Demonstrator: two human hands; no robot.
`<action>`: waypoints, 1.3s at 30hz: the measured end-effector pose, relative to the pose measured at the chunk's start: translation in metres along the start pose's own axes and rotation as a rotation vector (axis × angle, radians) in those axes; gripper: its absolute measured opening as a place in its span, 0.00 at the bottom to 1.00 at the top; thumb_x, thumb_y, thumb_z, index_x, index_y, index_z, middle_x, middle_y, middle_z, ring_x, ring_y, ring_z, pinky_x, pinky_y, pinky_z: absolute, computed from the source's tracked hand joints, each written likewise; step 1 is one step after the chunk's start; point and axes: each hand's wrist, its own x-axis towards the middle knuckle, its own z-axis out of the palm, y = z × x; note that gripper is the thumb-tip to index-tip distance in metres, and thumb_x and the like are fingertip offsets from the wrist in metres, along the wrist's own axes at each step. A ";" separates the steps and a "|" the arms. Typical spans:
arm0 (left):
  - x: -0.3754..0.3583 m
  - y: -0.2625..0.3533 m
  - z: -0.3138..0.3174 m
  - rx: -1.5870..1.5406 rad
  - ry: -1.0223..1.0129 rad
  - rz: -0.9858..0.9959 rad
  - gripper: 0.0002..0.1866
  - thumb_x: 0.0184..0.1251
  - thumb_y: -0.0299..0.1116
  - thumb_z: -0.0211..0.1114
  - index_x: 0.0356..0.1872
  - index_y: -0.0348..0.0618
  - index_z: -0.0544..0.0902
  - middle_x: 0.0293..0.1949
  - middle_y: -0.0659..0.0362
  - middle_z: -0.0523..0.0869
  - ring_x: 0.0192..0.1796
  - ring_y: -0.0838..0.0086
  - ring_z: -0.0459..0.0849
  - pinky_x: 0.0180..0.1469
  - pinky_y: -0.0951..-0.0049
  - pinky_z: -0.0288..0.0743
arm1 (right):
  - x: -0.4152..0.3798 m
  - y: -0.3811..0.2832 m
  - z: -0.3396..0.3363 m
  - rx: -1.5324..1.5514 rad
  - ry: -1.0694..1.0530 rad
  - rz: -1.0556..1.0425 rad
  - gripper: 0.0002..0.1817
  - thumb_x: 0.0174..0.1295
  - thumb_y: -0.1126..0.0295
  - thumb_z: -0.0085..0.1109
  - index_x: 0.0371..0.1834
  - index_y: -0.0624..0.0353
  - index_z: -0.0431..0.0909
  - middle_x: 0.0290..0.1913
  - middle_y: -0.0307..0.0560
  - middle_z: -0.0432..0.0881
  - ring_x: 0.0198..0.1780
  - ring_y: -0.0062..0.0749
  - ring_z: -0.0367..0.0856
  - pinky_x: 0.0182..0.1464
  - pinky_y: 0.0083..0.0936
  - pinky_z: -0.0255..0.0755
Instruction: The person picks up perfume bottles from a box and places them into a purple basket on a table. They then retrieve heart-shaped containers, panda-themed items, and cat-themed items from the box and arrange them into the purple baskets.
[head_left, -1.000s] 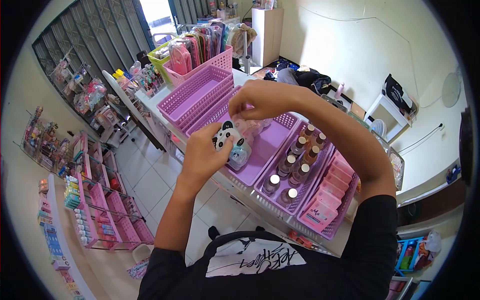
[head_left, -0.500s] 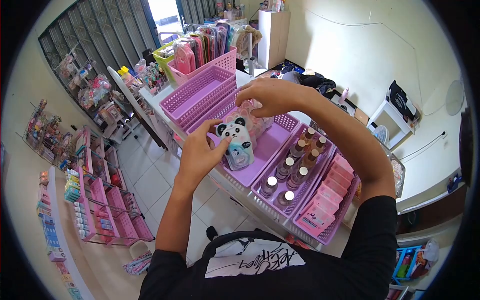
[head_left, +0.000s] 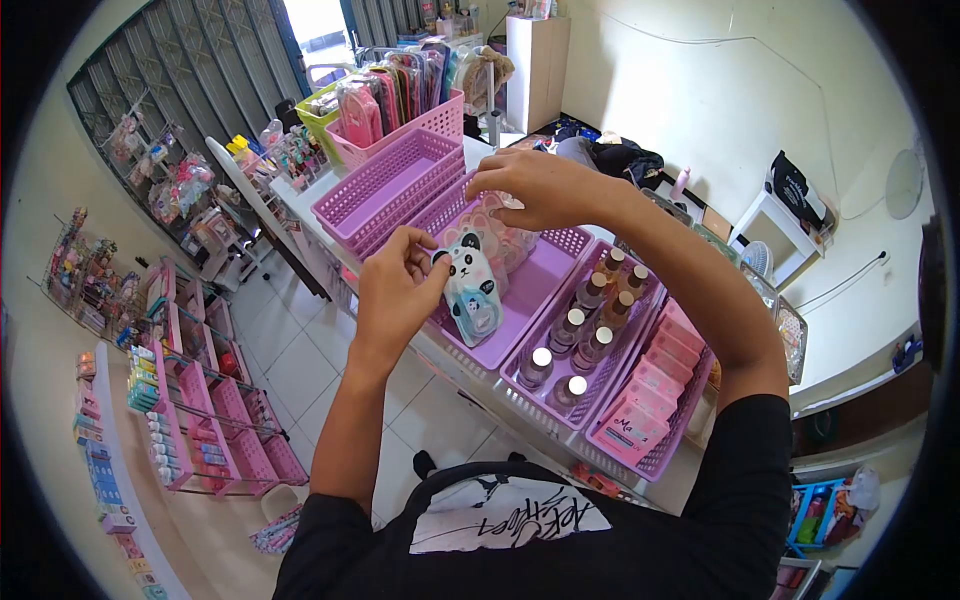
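Two Hands, One Stack of Packets Over the Purple Tray

Two hands work above the purple basket (head_left: 530, 290), which serves as the landmark here. The left hand (head_left: 395, 290) is closed on a panda-faced packet (head_left: 470, 290), thumb and fingertips pinching its upper left edge so that the printed face stands upright and turned toward the camera; the packet hangs just over the near left corner of the basket. The right hand (head_left: 535, 185) curls over the far side of the basket and grips the top of a bunch of pinkish packets (head_left: 505, 235), which stand on edge inside it, directly behind the panda one and seemingly touching it. Held by their tops, the packets stay upright in a row rather than lying flat, which appears to be how this basket is stocked.

To the right of the basket sits a second tray holding capped bottles (head_left: 585, 320) set upright in two lines, and beyond that a tray of pink boxes (head_left: 650, 395) packed edge to edge. To the left and behind it are empty lilac baskets (head_left: 385, 190), nested closely together along the same table edge.
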 end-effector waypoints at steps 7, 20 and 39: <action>-0.019 -0.013 -0.013 -0.080 0.055 0.146 0.09 0.60 0.23 0.69 0.39 0.36 0.79 0.29 0.65 0.80 0.31 0.84 0.75 0.34 0.81 0.68 | 0.006 -0.011 0.004 -0.031 0.024 -0.115 0.18 0.56 0.69 0.66 0.52 0.55 0.81 0.56 0.47 0.78 0.63 0.43 0.73 0.65 0.43 0.69; -0.019 -0.020 -0.009 -0.008 0.039 0.160 0.14 0.59 0.25 0.69 0.47 0.37 0.81 0.28 0.61 0.78 0.30 0.79 0.75 0.34 0.77 0.70 | 0.008 -0.015 -0.001 -0.042 0.043 -0.118 0.22 0.55 0.68 0.68 0.55 0.56 0.79 0.58 0.50 0.77 0.64 0.46 0.73 0.65 0.43 0.70; -0.065 -0.103 -0.107 -0.039 -0.121 0.729 0.19 0.51 0.29 0.77 0.46 0.43 0.83 0.36 0.55 0.85 0.37 0.62 0.84 0.38 0.64 0.77 | -0.003 -0.165 -0.100 -0.206 0.045 0.239 0.23 0.51 0.75 0.72 0.53 0.53 0.81 0.58 0.50 0.79 0.60 0.46 0.76 0.58 0.39 0.73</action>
